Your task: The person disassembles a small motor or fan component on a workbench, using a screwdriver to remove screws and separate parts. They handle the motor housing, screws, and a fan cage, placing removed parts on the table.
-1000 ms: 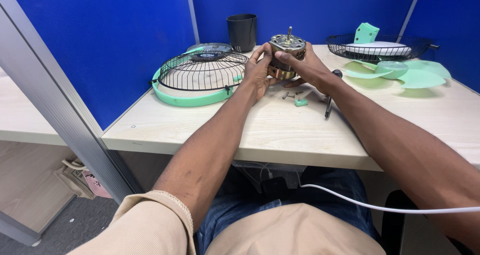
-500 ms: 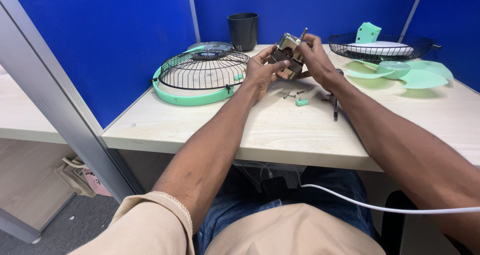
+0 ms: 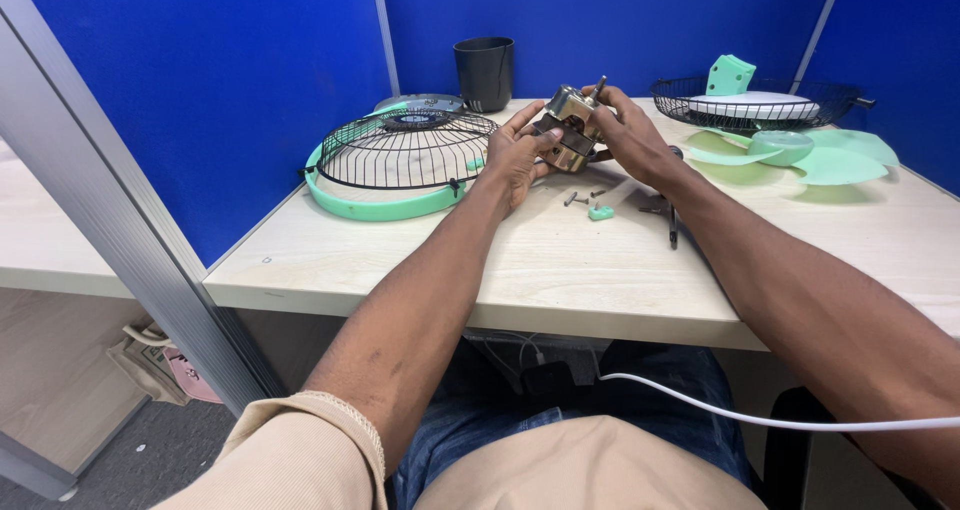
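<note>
Both hands, left hand (image 3: 515,155) and right hand (image 3: 630,135), are gripping the fan motor (image 3: 568,128) above the tabletop (image 3: 560,260); loose screws (image 3: 578,198) at 6 o'clock risk scattering if the motor slips.

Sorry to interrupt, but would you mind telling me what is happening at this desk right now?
A seated person holds a small metal fan motor above the wooden desk in both hands: the left hand cups it from the side, the right hand from the other, its shaft pointing up and away. A taken-apart green fan lies around: a wire guard with a green rim on the left, another guard and the green blades on the right, loose screws and a screwdriver below the hands.
</note>
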